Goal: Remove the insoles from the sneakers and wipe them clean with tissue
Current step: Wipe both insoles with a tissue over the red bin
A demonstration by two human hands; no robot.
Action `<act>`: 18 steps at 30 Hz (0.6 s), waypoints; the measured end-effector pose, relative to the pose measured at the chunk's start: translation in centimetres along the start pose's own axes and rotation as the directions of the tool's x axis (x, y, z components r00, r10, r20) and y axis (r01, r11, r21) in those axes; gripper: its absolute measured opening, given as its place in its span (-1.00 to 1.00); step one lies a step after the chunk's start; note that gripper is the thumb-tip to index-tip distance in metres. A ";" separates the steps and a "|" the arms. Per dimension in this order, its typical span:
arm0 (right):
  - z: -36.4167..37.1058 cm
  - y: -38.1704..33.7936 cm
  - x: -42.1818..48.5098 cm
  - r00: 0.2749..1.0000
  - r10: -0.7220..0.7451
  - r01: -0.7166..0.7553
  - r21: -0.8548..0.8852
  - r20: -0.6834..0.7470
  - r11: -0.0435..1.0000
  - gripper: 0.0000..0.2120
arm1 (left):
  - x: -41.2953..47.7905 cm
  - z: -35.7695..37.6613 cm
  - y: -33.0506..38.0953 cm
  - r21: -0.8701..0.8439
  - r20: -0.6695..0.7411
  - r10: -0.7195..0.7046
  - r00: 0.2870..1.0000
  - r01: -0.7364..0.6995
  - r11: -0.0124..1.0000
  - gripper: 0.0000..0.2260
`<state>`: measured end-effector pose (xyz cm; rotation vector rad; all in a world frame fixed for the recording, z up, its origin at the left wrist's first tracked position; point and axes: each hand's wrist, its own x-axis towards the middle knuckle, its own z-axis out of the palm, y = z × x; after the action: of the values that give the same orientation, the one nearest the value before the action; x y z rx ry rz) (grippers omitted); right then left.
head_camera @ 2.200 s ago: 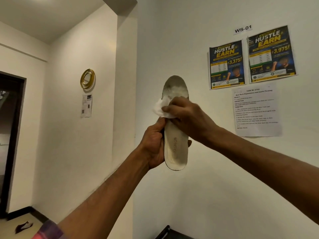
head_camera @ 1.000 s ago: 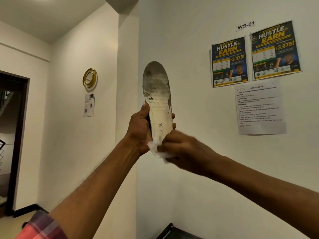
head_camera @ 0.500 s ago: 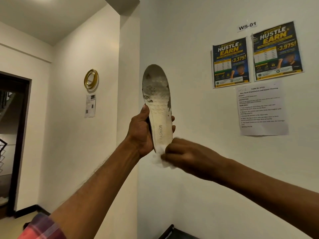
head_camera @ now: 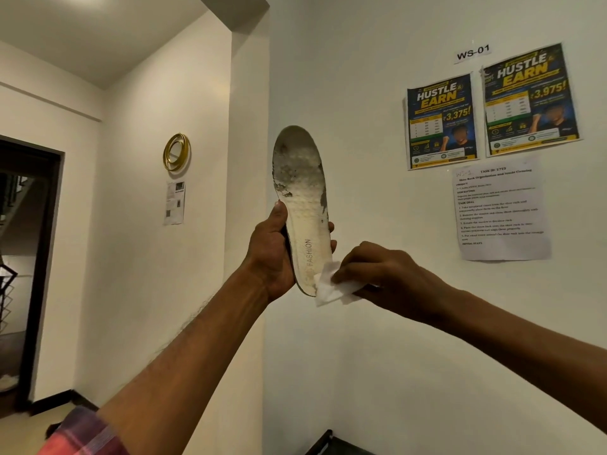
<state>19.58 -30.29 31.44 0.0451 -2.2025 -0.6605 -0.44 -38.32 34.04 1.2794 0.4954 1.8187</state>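
Our left hand (head_camera: 271,254) grips the upright insole (head_camera: 303,205) around its lower half, fingers wrapped behind it. Our right hand (head_camera: 382,274) pinches a white tissue (head_camera: 328,287) against its bottom edge. Posters (head_camera: 440,121) hang on the far wall.

White walls (head_camera: 361,77), posters (head_camera: 441,121), dark doorway (head_camera: 26,257)

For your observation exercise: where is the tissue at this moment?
In the head view, the tissue sits right of centre, pinched in the right hand and pressed against the heel end of the insole that the left hand holds upright.
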 end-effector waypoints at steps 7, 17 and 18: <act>-3.0 2.4 3.2 0.865 0.238 -0.266 -0.001 -0.442 0.964 -0.74 | 0.7 -0.7 0.9 0.056 -0.056 0.047 0.997 -0.044 0.997 -0.44; 0.9 0.3 6.5 0.805 0.357 -0.306 0.184 -0.473 0.934 -0.79 | -1.1 -4.2 2.6 0.124 -0.139 0.070 0.988 -0.052 0.991 -0.44; 1.7 -0.3 7.1 0.803 0.368 -0.301 0.213 -0.469 0.929 -0.80 | -1.5 -5.0 3.0 0.134 -0.159 0.078 0.984 -0.056 0.989 -0.44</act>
<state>13.62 -31.51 35.42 -0.0972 -1.6798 -0.2612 -6.00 -40.52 33.33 1.2508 0.6765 1.9861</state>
